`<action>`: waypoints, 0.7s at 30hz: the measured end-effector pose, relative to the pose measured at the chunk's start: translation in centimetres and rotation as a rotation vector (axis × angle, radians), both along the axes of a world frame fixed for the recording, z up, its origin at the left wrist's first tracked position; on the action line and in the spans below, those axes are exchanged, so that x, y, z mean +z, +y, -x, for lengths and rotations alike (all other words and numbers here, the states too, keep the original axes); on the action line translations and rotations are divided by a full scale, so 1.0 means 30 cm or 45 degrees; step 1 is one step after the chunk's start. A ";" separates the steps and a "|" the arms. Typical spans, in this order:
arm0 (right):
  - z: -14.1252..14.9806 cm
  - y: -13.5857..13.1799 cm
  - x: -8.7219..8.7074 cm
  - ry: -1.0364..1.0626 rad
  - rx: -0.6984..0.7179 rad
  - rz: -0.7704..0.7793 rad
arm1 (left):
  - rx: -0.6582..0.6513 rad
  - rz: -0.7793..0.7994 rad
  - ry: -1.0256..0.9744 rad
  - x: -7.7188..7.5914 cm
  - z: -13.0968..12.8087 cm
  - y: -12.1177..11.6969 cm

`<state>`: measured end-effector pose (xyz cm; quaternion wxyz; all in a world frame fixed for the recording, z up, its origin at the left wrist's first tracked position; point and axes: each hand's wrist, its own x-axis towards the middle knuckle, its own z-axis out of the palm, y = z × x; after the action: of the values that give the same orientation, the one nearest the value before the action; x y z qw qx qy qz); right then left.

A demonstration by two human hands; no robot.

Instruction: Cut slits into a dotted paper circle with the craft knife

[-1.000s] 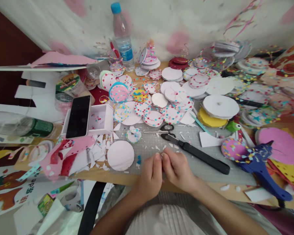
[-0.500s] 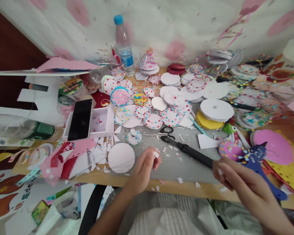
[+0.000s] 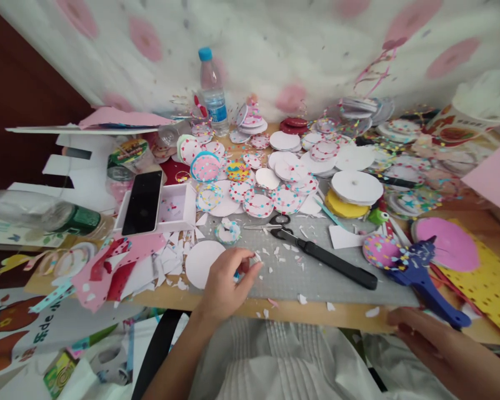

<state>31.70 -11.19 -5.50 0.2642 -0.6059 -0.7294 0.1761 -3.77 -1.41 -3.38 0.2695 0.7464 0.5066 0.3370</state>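
Holding white bit, left hand; disc partly behind; scraps, scissors near

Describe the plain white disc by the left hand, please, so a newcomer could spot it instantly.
On the wooden desk, find the grey cutting mat, then its left front corner. There, partly hidden by the left hand, lies the white paper disc: round and plain, unlike the jagged paper scraps beside it.
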 end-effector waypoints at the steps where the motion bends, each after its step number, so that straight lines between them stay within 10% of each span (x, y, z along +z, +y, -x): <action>1: 0.025 0.015 0.023 0.004 0.094 0.035 | -0.019 -0.049 0.040 0.004 0.001 0.001; 8: 0.365 0.214 0.179 0.276 0.288 0.249 | -0.159 -0.250 0.236 0.047 -0.025 -0.005; 13: 0.552 0.285 0.143 0.612 0.355 0.331 | -0.214 -0.228 0.223 0.072 -0.031 -0.005; 21: 0.570 0.293 0.057 0.973 0.235 0.509 | -0.174 0.072 -0.160 0.011 -0.043 0.001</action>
<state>14.59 -2.40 -3.80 0.3759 -0.4687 -0.5819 0.5481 -2.49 -1.37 -3.05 0.3440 0.7487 0.4458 0.3497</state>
